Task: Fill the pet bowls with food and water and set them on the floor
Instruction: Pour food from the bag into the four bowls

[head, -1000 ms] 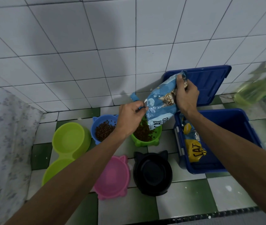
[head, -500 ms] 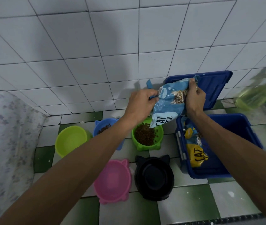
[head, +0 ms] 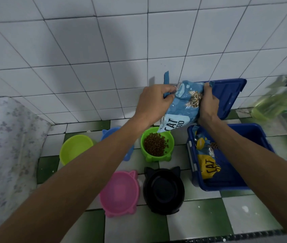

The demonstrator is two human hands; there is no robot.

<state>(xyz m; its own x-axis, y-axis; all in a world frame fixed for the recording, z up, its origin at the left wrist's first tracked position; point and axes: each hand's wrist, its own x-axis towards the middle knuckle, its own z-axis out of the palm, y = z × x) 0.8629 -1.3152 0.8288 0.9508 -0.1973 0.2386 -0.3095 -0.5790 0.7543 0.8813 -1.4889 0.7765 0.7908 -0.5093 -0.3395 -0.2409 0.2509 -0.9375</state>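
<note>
Already the green bowl on the floor holds kibble, the cat food bag just above it, gripped by my left hand and right hand. Pink bowl, black bowl and lime bowl sit empty: 3 left, plus water, I judge.

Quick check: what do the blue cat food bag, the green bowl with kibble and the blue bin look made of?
Cat food bag: thin printed plastic film, probably, glossy; it creases and crumples in the grip. Green bowl: moulded plastic by the look, smooth, uniform colour, moulded ears. Blue bin: rigid plastic, it seems, soft sheen, moulded rim.
</note>
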